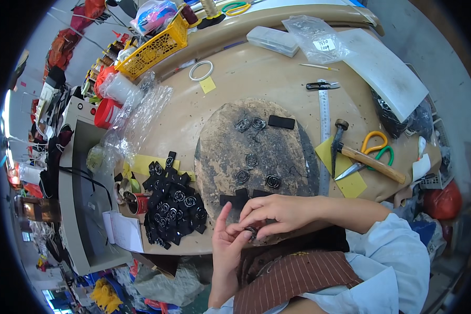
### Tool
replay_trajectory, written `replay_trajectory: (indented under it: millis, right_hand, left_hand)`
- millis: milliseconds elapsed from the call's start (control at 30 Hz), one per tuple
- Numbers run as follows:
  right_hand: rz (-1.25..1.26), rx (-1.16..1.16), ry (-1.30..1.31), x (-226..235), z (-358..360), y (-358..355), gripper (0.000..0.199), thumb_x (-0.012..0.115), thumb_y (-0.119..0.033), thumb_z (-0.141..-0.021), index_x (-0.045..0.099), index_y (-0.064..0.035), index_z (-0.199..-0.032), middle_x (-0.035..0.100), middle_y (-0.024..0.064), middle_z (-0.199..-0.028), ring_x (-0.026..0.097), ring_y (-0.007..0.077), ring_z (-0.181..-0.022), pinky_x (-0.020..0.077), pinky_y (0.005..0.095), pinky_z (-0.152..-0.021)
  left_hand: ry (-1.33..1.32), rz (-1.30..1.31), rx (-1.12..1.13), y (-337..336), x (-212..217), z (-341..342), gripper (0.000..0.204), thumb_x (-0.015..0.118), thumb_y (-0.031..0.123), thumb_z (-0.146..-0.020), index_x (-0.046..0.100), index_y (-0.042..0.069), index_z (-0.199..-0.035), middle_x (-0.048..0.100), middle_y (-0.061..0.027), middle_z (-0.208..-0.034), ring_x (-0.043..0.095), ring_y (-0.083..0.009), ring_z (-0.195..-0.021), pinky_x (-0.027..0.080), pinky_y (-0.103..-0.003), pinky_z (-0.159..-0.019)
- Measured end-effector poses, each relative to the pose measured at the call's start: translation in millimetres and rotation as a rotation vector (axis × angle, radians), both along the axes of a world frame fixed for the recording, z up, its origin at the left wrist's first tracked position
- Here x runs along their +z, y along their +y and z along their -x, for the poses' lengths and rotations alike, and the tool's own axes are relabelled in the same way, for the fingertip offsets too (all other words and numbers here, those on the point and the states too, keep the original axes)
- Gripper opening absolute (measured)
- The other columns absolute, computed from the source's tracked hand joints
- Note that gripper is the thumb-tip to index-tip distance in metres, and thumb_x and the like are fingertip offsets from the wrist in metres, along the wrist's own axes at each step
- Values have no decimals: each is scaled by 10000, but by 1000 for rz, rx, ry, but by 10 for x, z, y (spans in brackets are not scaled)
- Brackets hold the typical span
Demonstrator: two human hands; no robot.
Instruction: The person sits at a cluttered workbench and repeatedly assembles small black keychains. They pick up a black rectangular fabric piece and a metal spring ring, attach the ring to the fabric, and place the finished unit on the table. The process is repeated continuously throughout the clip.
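At the front edge of the table, my left hand [229, 239] and my right hand [280, 214] meet, their fingertips pinched on a small dark swirl ornament [251, 232]. The fingers cover most of it. My left index finger points upward, off the piece. Just beyond my hands lies a worn round slab [220, 141], with several loose swirl ornaments [272, 181] and a black fabric strip [281, 122] on it. More black strips [234, 200] sit by the slab's near edge. To the left is a heap of black strips with swirl ornaments attached [175, 212].
Right of the slab are a metal ruler [324, 120], a hammer [371, 161], scissors [358, 166] and thread snips [322, 86]. A yellow basket [154, 49] and a white ring [201, 70] lie at the back. A grey machine [89, 183] borders the left side.
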State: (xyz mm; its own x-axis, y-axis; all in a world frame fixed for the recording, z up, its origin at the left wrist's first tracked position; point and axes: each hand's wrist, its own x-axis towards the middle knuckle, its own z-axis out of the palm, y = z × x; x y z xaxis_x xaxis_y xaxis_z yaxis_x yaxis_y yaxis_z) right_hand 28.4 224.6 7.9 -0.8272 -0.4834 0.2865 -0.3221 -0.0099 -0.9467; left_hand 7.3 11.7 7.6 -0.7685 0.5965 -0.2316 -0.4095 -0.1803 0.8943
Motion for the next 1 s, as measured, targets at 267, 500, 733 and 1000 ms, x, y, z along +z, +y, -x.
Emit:
replay_trajectory:
  millis: [267, 500, 733, 1000]
  right_hand:
    - [15, 178, 65, 43, 35, 69, 241, 680, -102, -753, 633, -47, -982, 587, 95, -951, 583, 249, -876, 479, 316, -717]
    - [-145, 97, 206, -32, -26, -87, 133, 644, -131, -777, 567, -29, -811, 558, 116, -794, 578, 306, -758, 472, 368, -650]
    - [-649, -210, 433, 250, 809, 582, 583, 724, -247, -707, 522, -55, -1220, 457, 163, -1309, 413, 344, -1218, 318, 444, -1033]
    - [-1222, -1395, -15, -387, 2465, 2643, 749, 720, -271, -728, 345, -158, -1367, 343, 199, -1353, 352, 412, -1205, 323, 492, -997]
  left_hand:
    - [-94, 79, -99, -1, -29, -109, 721, 573, -107, -812, 185, 4, -1409, 639, -85, -917, 618, -148, -901, 483, -261, -810]
    - [-23, 174, -102, -83, -200, -120, 663, 592, -80, -813, 243, 5, -1371, 613, -65, -888, 590, -101, -810, 469, -218, -737]
    - [-164, 71, 9, -34, -201, -18, 510, 593, -44, -842, 354, -11, -1291, 619, -75, -917, 601, -100, -822, 518, -229, -731]
    - [-244, 121, -75, -11, -155, 64, 420, 594, -57, -836, 444, -17, -1227, 615, -55, -944, 595, -81, -842, 482, -198, -777]
